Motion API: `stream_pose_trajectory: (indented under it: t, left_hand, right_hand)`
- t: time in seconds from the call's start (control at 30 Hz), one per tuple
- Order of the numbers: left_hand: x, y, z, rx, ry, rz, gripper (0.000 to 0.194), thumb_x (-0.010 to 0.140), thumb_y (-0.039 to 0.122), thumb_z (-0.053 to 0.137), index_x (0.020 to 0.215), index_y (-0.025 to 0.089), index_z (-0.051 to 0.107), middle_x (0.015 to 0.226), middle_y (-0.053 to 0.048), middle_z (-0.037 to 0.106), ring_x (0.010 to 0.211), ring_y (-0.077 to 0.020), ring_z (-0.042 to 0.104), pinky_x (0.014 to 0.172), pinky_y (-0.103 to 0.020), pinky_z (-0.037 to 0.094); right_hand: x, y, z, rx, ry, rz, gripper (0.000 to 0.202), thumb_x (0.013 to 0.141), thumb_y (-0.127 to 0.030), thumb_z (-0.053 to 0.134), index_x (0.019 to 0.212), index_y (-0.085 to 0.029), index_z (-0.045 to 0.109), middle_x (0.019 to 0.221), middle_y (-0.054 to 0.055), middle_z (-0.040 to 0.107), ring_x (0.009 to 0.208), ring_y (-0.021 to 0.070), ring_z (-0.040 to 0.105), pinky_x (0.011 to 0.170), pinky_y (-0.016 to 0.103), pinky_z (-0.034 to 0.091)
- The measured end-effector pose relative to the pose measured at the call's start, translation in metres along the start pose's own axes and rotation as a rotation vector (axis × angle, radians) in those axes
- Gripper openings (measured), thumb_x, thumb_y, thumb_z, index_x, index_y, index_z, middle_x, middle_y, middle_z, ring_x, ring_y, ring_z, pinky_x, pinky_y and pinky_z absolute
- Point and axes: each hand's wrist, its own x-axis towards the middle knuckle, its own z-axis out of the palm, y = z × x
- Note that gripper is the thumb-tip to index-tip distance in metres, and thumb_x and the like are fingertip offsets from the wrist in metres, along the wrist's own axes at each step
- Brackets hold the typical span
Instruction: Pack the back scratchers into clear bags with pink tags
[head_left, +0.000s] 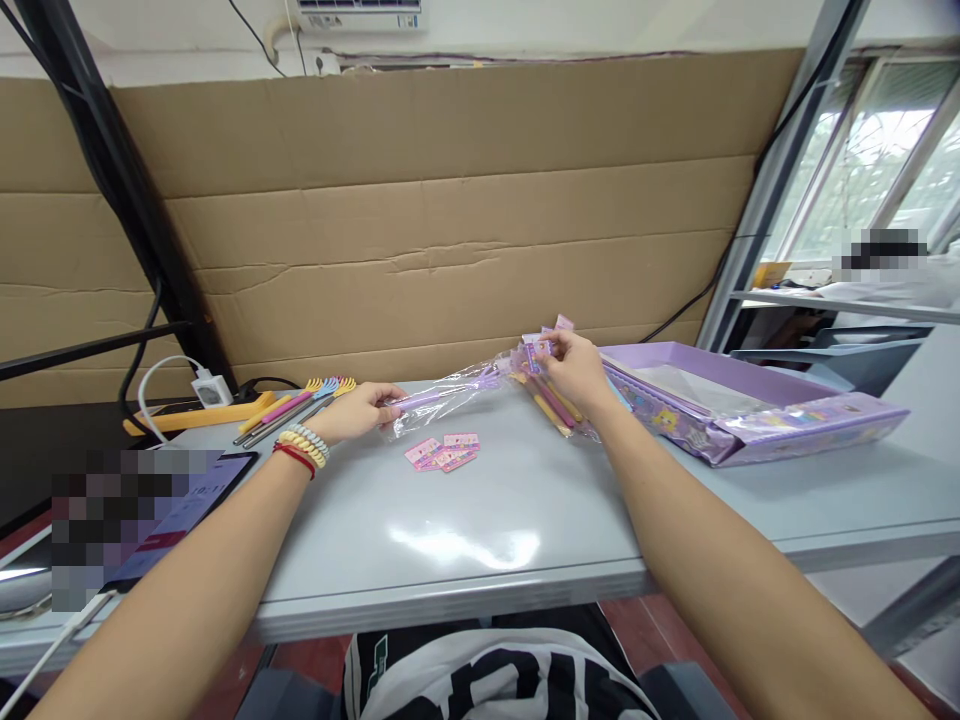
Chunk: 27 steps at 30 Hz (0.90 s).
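Observation:
My left hand (pixel 366 410) pinches the near end of a long clear plastic sleeve (pixel 442 400), which lies stretched toward the right. Inside the sleeve is a purple stick with a fork-like head (pixel 487 378). At the sleeve's far end, the fingers of my right hand (pixel 576 372) are closed at a purple printed card (pixel 536 346); whether they grip the card or the plastic I cannot tell. Under my right hand lie several bagged sticks (pixel 553 408) in yellow and pink. A few small pink printed cards (pixel 442 452) rest on the table between my arms.
A purple open box (pixel 810 430) stands right of my right hand. Several sticks with fork-like heads (pixel 300 405) lie beyond my left wrist, near a yellow tool (pixel 202 412) and white charger (pixel 212 388). A tablet (pixel 187 515) sits at left. Cardboard (pixel 465 220) walls the grey table's (pixel 480 500) back.

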Motion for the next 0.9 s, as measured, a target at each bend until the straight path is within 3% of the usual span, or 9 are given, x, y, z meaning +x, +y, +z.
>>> stream_pose_trajectory:
  t: [0.23,0.5,0.73,0.9]
  left_hand:
    - [0.001,-0.001,0.0,0.017,-0.005,0.005,0.037,0.072,0.043,0.057,0.096,0.016,0.061,0.067,-0.002,0.064,0.067,-0.019,0.06,0.064,-0.029,0.044]
    - [0.001,-0.003,0.0,0.005,-0.011,0.002,0.038,0.073,0.044,0.056,0.096,0.015,0.06,0.067,-0.002,0.063,0.067,-0.0182,0.058,0.064,-0.029,0.043]
    - [0.002,-0.006,-0.001,0.027,-0.007,-0.004,0.038,0.074,0.044,0.055,0.098,0.014,0.059,0.069,-0.003,0.065,0.069,-0.0198,0.06,0.065,-0.03,0.043]
    - [0.002,-0.005,-0.001,0.038,0.001,-0.003,0.037,0.073,0.043,0.056,0.097,0.015,0.06,0.068,-0.003,0.064,0.067,-0.0188,0.058,0.064,-0.029,0.042]
  right_hand:
    - [-0.001,-0.004,0.001,0.16,-0.005,0.069,0.012,0.062,-0.02,0.063,0.074,-0.017,0.06,0.064,-0.001,0.059,0.06,0.013,0.051,0.059,0.026,0.04]
    - [-0.001,-0.01,-0.001,0.457,-0.105,0.226,0.029,0.048,-0.017,0.071,0.072,-0.018,0.056,0.061,-0.003,0.056,0.057,0.0128,0.054,0.057,0.027,0.045]
    - [0.003,0.001,-0.002,0.393,-0.204,0.231,0.039,0.048,-0.012,0.061,0.086,-0.017,0.059,0.071,-0.001,0.061,0.062,0.0133,0.055,0.056,0.025,0.044]
    - [0.003,0.006,-0.001,0.322,-0.168,0.139,0.037,0.048,-0.016,0.066,0.083,-0.019,0.056,0.076,-0.002,0.06,0.068,0.0135,0.055,0.057,0.024,0.042]
